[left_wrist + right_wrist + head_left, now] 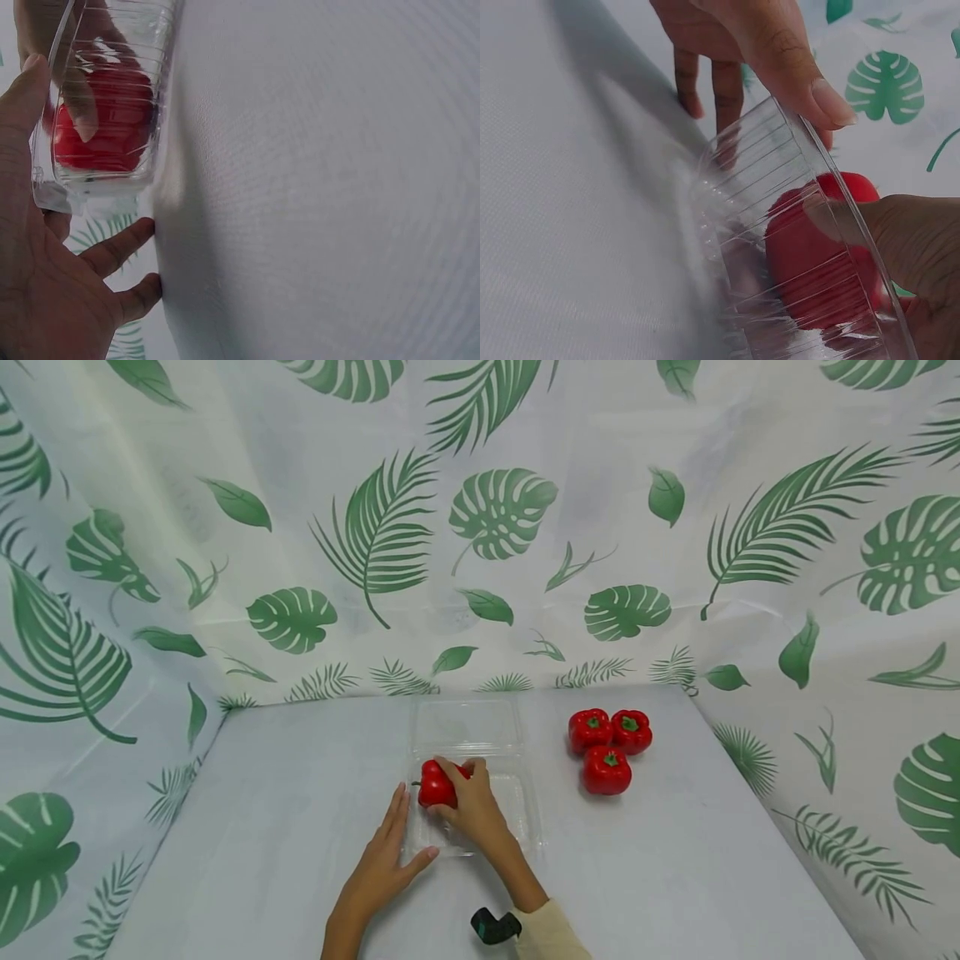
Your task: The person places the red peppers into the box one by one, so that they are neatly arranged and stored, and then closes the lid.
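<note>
clear box (517, 806): on the white surface (675, 860), its lid (465, 727) folded back on the side away from you.
red pepper (435, 787): inside the box, near its left wall, lying on its side, stem toward that wall. can't tell if it touches the box floor.
your right hand (476, 806): fingers and thumb curled round that pepper, over the box.
your left hand (381, 864): fingers straight along the box's left wall, thumb spread toward its near edge, gripping nothing.
three other peppers (607, 771): clustered right of the box, well apart from it.
leaf-print cloth (502, 514): hangs behind the box.
</note>
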The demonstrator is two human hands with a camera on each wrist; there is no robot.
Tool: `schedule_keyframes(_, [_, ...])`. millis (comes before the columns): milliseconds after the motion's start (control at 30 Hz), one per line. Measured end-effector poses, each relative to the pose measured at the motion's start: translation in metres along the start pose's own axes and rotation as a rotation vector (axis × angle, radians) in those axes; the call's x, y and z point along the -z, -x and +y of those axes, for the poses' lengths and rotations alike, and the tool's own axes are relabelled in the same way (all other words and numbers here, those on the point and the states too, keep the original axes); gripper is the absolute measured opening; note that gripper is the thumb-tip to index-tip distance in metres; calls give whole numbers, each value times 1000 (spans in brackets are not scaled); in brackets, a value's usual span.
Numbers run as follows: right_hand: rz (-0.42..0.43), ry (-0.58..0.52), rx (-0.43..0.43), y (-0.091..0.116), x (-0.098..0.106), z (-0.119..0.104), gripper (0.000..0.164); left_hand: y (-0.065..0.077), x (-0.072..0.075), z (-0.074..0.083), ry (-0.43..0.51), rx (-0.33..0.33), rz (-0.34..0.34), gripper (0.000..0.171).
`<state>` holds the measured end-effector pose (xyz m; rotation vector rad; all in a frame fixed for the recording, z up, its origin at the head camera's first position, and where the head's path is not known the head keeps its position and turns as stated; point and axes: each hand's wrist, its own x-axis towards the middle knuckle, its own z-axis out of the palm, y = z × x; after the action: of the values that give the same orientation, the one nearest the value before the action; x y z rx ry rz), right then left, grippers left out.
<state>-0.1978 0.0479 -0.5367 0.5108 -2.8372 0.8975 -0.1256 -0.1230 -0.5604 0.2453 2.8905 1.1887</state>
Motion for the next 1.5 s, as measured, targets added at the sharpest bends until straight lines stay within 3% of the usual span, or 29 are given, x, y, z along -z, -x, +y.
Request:
schedule_keyframes(467, [-4, -50, 13, -2, 4, -3, 77, 0, 0, 0, 0, -7, 18, 98])
schedule_keyframes(700, [-24, -58, -37, -2, 7, -1, 84, 0, 0, 0, 14, -8, 5, 98])
schedule_keyframes(933, [-30, -46, -45, 1, 9, 2, 76, 0, 0, 0, 17, -3, -2, 98])
schedule_keyframes(1300, [7, -104, -41, -1, 8, 3, 75, -1, 1, 0, 17, -19, 10, 98])
schedule_keyframes(1500, [17, -77, -59, -1, 3, 1, 78, 0, 1, 0, 31, -35, 18, 98])
